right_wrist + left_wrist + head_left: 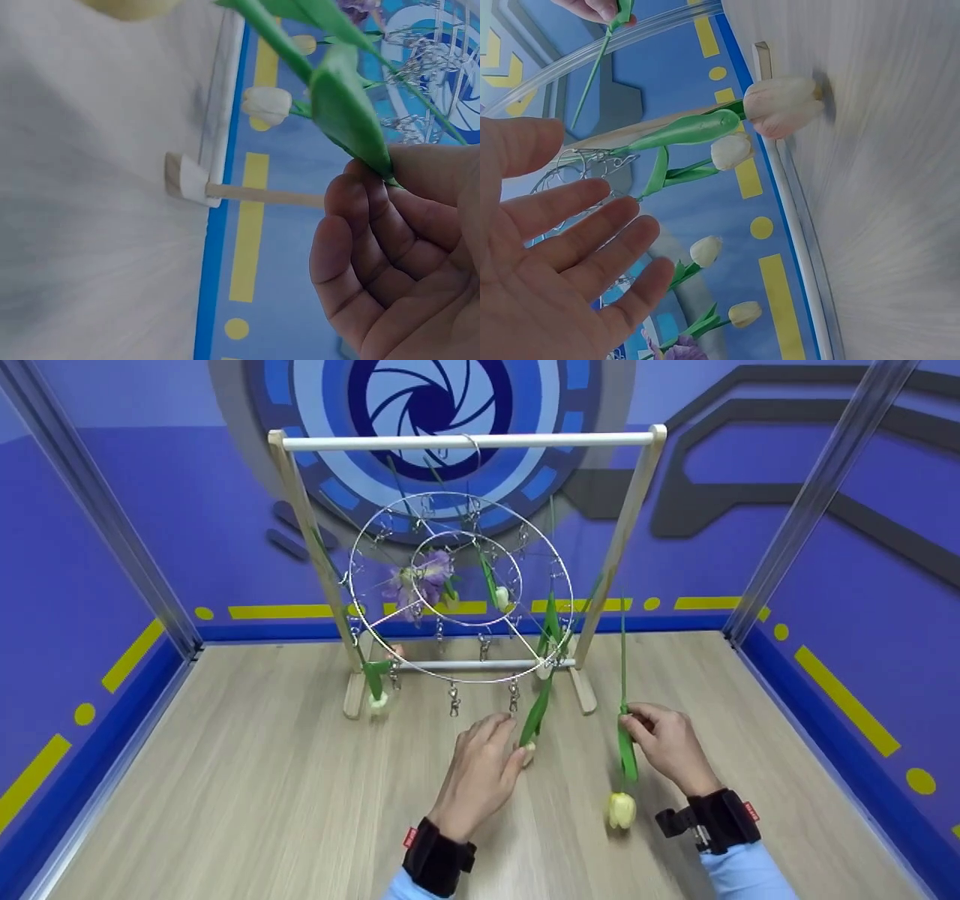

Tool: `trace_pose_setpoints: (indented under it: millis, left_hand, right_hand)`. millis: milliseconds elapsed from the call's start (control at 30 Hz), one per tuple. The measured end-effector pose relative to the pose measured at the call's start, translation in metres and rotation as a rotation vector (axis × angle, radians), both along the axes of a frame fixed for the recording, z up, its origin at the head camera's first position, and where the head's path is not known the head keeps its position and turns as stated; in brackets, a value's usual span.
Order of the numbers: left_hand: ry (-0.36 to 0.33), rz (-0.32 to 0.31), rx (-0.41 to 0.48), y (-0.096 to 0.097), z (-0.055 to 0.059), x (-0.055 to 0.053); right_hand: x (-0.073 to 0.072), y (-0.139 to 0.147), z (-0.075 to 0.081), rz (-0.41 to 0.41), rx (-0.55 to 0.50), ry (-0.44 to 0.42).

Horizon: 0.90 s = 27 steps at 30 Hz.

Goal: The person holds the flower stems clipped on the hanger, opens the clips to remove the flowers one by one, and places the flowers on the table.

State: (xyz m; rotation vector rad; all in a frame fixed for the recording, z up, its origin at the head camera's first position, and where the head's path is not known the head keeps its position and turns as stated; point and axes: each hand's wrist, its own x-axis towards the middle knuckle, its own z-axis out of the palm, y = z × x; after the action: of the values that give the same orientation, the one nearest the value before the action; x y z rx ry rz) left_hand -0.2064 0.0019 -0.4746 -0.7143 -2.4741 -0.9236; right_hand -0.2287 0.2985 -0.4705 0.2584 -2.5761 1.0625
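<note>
The wooden rack [562, 440] ran nine to three o'clock along its top bar, and a double-ringed wire hanger [466, 625] hung from it. At the hanger's four o'clock, a yellow tulip [628, 757] hung upside down, long axis nearly vertical, stem towards twelve, bloom towards six. The right hand [669, 742] pinched its leaf between thumb and fingers. The left hand [478, 776], at the hanger's six o'clock, gripped nothing, fingers spread. The left wrist view showed a pink-tinged blossom [781, 107] plainly, largely hidden by the thumb in the head view; the right wrist view caught only the yellow bloom's edge.
</note>
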Motion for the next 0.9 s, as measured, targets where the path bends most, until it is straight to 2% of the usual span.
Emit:
trace_pose_setpoints:
  millis: [267, 467, 700, 900]
  left_hand:
    - [-0.029, 0.004, 0.009, 0.006, -0.004, 0.000]
    - [0.008, -0.008, -0.006, 0.011, -0.008, 0.001]
    - [0.053, -0.015, -0.064, 0.018, -0.012, 0.006]
    - [0.045, -0.032, -0.097, 0.023, -0.013, 0.011]
  right_hand:
    - [-0.007, 0.009, -0.003, 0.010, 0.065, -0.073]
    - [-0.011, 0.013, -0.009, 0.031, 0.117, -0.125]
    - [-0.015, 0.015, -0.016, 0.033, 0.150, -0.155]
    - [-0.019, 0.017, -0.022, 0.026, 0.162, -0.186]
